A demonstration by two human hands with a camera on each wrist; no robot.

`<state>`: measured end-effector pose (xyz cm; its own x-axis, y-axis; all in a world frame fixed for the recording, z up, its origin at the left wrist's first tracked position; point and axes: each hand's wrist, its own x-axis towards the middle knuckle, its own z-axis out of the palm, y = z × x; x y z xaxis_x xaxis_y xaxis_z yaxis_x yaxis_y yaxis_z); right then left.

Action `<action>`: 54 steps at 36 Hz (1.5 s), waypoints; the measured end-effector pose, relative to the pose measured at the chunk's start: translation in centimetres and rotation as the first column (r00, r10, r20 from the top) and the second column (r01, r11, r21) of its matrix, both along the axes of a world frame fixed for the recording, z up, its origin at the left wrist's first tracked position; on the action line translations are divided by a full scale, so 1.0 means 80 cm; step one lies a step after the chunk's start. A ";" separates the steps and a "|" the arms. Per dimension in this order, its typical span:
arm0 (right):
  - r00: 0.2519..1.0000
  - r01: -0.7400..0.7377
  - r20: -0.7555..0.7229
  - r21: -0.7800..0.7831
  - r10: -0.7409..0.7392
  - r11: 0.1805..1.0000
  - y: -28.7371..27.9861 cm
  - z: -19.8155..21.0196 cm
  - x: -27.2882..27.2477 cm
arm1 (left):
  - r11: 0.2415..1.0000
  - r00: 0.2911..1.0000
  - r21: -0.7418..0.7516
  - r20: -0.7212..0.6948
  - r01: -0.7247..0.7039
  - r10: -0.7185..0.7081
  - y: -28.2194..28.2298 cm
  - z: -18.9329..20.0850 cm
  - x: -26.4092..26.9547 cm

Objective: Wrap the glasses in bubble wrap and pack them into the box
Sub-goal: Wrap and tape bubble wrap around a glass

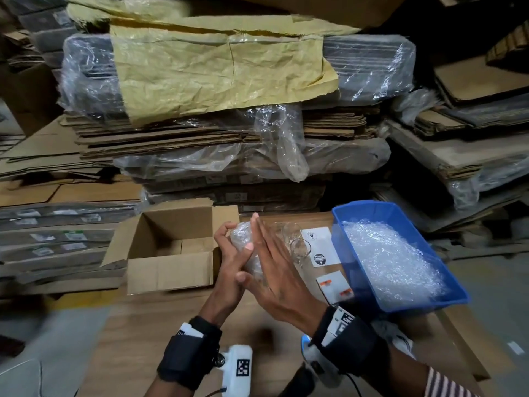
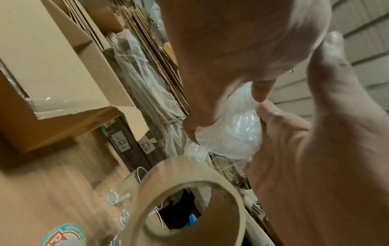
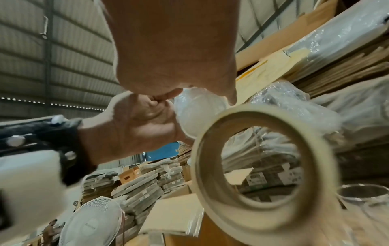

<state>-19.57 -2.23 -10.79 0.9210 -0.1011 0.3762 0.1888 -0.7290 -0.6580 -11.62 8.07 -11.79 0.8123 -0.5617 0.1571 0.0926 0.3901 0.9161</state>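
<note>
A glass wrapped in bubble wrap [image 1: 243,239] is held above the wooden table [image 1: 160,333], just right of the open cardboard box [image 1: 171,253]. My left hand [image 1: 233,242] curls its fingers and thumb round the bundle. My right hand [image 1: 269,247] presses flat on the bundle's right side, fingers straight. The left wrist view shows the bundle [image 2: 231,133] between both hands, and so does the right wrist view [image 3: 197,113]. Two bare glasses [image 1: 296,239] stand on the table behind my right hand. The box looks empty inside.
A blue bin [image 1: 446,293] of bubble wrap [image 1: 392,259] sits at the right. White labels [image 1: 319,245] and stickers [image 1: 335,285] lie between it and the glasses. A tape roll [image 3: 258,166] stands under my hands. Stacks of flat cardboard [image 1: 217,133] rise behind the table.
</note>
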 end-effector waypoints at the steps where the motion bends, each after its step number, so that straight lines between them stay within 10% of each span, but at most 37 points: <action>1: 1.000 -0.009 -0.010 -0.002 0.009 1.000 0.000 -0.005 -0.005 | 1.000 1.000 -0.018 -0.020 0.003 -0.004 0.001 0.000 0.000; 18: 0.987 0.157 -0.002 0.146 -0.159 0.977 -0.031 -0.040 -0.022 | 0.997 0.969 -0.071 -0.248 -0.009 -0.009 0.000 -0.009 -0.012; 28: 0.992 0.114 -0.045 -0.057 -0.117 0.992 -0.052 -0.060 -0.026 | 0.975 0.957 0.141 -0.256 0.174 -0.134 0.035 -0.023 0.000; 32: 0.994 0.051 -0.092 -0.108 -0.062 0.993 -0.051 -0.066 -0.033 | 0.890 0.900 0.314 -0.390 0.330 -0.196 0.049 -0.009 0.023; 41: 0.996 -0.063 -0.078 -0.159 0.051 0.985 -0.028 -0.081 -0.045 | 0.443 0.829 0.717 -0.355 0.538 -0.431 0.031 0.015 0.014; 54: 0.999 0.003 -0.037 0.136 0.002 0.991 -0.058 -0.102 -0.078 | 0.571 0.958 0.791 -0.063 0.220 -0.281 0.044 -0.078 -0.045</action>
<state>-25.77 -6.85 -18.98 0.9339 -0.1492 0.3250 0.1626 -0.6322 -0.7575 -15.22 11.57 -18.05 0.6250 -0.6704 -0.3998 0.0034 -0.5098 0.8603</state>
